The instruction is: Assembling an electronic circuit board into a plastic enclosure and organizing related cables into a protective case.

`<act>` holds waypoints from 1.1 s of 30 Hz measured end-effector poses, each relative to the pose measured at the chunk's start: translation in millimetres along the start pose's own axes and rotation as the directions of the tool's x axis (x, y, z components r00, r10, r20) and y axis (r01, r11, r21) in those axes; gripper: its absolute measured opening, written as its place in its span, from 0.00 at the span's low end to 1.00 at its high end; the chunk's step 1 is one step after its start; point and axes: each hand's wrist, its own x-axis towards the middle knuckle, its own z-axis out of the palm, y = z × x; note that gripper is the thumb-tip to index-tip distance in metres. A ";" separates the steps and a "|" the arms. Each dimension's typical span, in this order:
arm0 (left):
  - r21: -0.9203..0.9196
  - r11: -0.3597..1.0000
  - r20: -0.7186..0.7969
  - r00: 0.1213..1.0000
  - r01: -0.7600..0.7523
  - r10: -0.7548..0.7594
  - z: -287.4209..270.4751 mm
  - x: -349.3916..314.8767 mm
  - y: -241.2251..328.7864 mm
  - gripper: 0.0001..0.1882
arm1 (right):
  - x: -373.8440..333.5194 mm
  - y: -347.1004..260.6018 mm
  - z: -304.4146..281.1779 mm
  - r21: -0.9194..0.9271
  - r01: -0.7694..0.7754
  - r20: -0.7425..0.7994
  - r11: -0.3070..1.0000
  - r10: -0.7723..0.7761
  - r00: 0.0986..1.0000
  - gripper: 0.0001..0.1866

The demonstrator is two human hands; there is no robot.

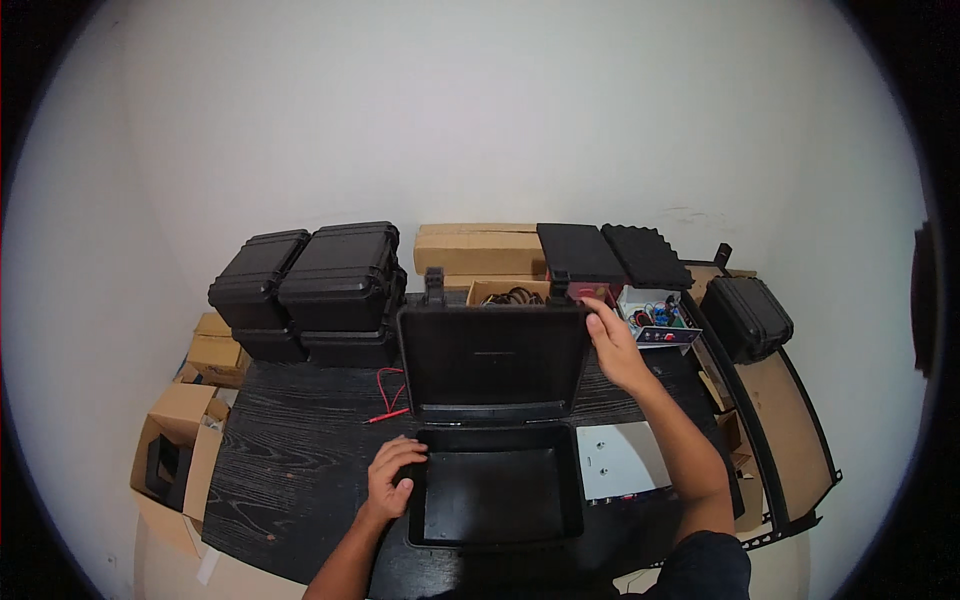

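Observation:
A black hard plastic case (497, 490) lies opened on the dark table in front of me, its inside bare. Its lid (495, 360) stands raised at the back, with two latches along the top edge. My right hand (612, 345) grips the lid's upper right corner, thumb on the inner side and fingers behind. At the left rim of the case, my left hand (392, 478) has its fingers curled over the edge. A light grey panel box (625, 455) lies right beside the case, partly behind my right forearm.
Several black cases (340, 265) are stacked at the back left. A white open-topped device with wiring (658, 318) stands back right, near dark foam sheets (640, 255). A red test lead (388, 413) lies left of the lid. Cardboard boxes (165, 430) flank the table (280, 450).

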 end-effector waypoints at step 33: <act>0.183 0.967 0.086 0.983 -0.176 0.162 16.8 -105.4 55.4 0.36 | -287.0 -35.3 44.4 -0.383 0.212 0.356 0.899 -0.068 0.932 0.43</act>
